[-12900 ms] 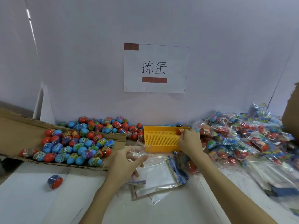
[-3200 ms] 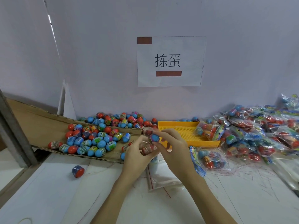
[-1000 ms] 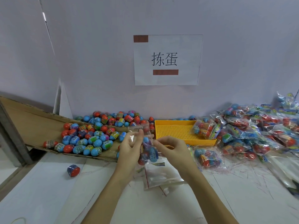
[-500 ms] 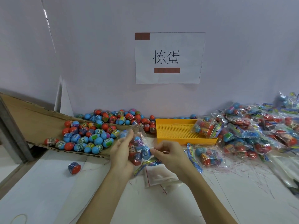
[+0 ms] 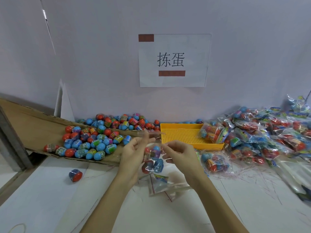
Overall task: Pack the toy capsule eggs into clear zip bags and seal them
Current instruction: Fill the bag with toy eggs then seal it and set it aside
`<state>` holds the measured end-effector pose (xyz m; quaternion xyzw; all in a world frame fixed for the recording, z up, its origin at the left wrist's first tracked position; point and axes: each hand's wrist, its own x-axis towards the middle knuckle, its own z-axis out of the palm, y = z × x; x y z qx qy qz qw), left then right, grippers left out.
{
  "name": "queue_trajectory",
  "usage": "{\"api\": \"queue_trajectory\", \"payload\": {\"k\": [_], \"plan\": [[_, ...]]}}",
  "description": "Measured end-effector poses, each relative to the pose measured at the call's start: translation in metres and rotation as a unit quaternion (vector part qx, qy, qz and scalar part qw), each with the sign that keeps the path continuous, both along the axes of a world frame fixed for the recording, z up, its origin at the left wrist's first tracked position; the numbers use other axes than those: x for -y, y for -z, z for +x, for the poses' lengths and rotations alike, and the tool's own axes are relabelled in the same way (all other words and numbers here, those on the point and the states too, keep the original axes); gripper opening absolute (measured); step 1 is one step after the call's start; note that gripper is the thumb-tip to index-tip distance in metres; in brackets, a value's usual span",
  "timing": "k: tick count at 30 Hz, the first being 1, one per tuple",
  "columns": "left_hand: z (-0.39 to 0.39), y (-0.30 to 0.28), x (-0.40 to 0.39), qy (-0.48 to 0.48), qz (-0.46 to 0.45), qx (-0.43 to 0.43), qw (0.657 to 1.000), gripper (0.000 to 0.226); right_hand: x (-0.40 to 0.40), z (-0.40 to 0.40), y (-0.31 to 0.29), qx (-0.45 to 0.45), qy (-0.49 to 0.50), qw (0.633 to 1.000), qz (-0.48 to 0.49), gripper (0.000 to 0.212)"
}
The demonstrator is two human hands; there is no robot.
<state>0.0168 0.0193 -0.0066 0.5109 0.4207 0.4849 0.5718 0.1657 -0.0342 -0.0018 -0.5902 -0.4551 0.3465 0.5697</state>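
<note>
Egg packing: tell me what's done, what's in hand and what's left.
Done: a big heap of filled bags lies to the right, one resting in the yellow tray. In hand: both hands, left and right, pinch the top of a clear bag holding a few eggs; whether it is sealed, I cannot tell. Left: many loose eggs on the cardboard, one stray egg and empty bags.

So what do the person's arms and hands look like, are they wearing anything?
No. Both forearms are bare all the way to the bottom edge: no sleeves, gloves, watch or bracelets. The left hand and right hand show no rings on the fingers, and no markings.
</note>
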Motion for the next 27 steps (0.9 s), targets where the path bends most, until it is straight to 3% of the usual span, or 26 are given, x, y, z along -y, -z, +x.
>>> {"api": "queue_trajectory", "payload": {"k": [3,6,11,18,25,27], "plan": [[-0.004,0.001,-0.004,0.012,-0.028,0.062,0.998,0.040,0.001,0.004,-0.002,-0.020,0.003,1.000,-0.004,0.014],[-0.004,0.002,-0.005,-0.035,-0.044,0.079,0.995,0.025,0.003,0.007,-0.005,-0.011,-0.016,1.000,-0.020,0.012],[-0.004,0.002,-0.007,-0.060,-0.015,0.055,0.997,0.024,0.005,0.012,-0.007,-0.004,-0.008,0.999,-0.036,0.011],[-0.001,0.004,-0.003,-0.024,0.016,0.024,0.999,0.021,0.004,0.010,-0.009,-0.047,0.030,0.998,-0.006,0.014],[0.001,0.005,-0.004,-0.024,0.033,0.006,0.999,0.025,0.001,0.011,-0.008,-0.150,0.042,0.988,-0.024,0.020],[0.001,0.006,-0.004,-0.027,0.038,0.003,0.999,0.022,-0.001,0.010,-0.006,-0.130,0.059,0.990,-0.018,0.017]]}}
